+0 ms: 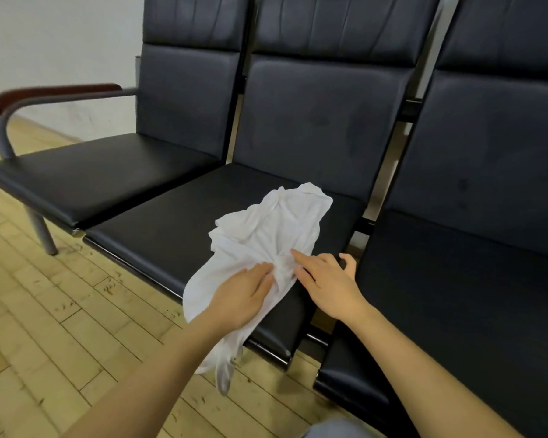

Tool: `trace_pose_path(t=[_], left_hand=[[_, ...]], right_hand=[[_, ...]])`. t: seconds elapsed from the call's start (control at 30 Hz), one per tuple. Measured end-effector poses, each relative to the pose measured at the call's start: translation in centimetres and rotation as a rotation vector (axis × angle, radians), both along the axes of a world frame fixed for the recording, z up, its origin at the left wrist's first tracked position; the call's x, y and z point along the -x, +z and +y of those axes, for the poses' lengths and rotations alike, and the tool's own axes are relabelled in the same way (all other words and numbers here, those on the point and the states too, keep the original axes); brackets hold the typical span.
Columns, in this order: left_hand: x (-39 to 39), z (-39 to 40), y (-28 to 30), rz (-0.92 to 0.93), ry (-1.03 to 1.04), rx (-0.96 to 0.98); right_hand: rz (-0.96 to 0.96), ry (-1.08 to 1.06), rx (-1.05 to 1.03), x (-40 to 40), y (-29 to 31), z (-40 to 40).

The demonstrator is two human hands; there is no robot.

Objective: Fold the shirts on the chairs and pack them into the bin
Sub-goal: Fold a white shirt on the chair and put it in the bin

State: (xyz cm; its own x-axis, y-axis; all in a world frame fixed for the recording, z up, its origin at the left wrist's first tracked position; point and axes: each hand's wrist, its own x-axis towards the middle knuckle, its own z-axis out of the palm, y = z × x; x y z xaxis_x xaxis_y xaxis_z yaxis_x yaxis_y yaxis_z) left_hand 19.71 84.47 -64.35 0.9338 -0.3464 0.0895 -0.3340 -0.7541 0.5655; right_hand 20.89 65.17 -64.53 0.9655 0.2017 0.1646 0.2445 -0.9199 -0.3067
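Observation:
A crumpled white shirt [266,229] lies on the middle seat [159,229] of a row of black chairs, with one end hanging over the seat's front edge toward the floor. My left hand [244,295] lies flat on the shirt near the front edge, fingers extended. My right hand [326,279] rests beside it at the shirt's right side, fingers straight and touching the bunched fabric, thumb raised. No bin is in view.
The left seat [86,178] and right seat [456,295] are bare black cushions. A red-topped metal armrest [45,96] stands at the far left. Wooden plank floor [60,327] runs in front of the chairs. A white wall is behind.

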Motion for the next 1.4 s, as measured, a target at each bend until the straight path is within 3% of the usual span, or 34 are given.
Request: trace_pose_path(t=[0.07, 0.13, 0.3, 0.47, 0.67, 0.87, 0.97, 1.07, 1.13, 1.27, 1.4], left_hand=[[0.2, 0.6, -0.4, -0.090, 0.064, 0.098], [0.4, 1.8, -1.0, -0.184, 0.157, 0.051], [0.7, 4.5, -1.6, -0.166, 0.297, -0.056], [1.2, 4.1, -1.2, -0.160, 0.360, 0.129], [1.6, 3.3, -1.7, -0.192, 0.416, 0.193], [2.1, 3.1, -0.7, -0.224, 0.413, 0.224], [2.5, 2.8, 0.1, -0.282, 0.439, 0.131], [2.3, 2.8, 0.4, -0.260, 0.412, 0.085], [2.1, 2.8, 0.9, -0.247, 0.400, 0.101], [1.7, 2.4, 3.4, -0.260, 0.375, 0.120], [0.7, 0.9, 6.4, -0.346, 0.351, 0.007]], right_hand=[[-0.016, -0.014, 0.020, 0.1, 0.4, 0.2], [-0.037, -0.041, 0.011, 0.1, 0.8, 1.0], [-0.039, -0.056, -0.314, 0.4, 0.8, 3.9], [-0.008, -0.040, -0.303, 0.9, -0.2, 5.4], [0.124, 0.068, -0.696, 1.8, -0.4, 3.3], [0.191, 0.095, -0.705, 2.9, 0.8, 1.1], [0.189, 0.047, -0.611, 3.6, 1.2, 0.8], [0.048, -0.064, -0.532, 3.8, 1.2, 0.9], [-0.095, -0.098, -0.591, 3.7, 1.2, 0.7], [-0.174, -0.091, -0.704, 4.0, 3.3, -0.8], [-0.352, -0.154, -0.736, 4.8, 6.6, -4.1]])
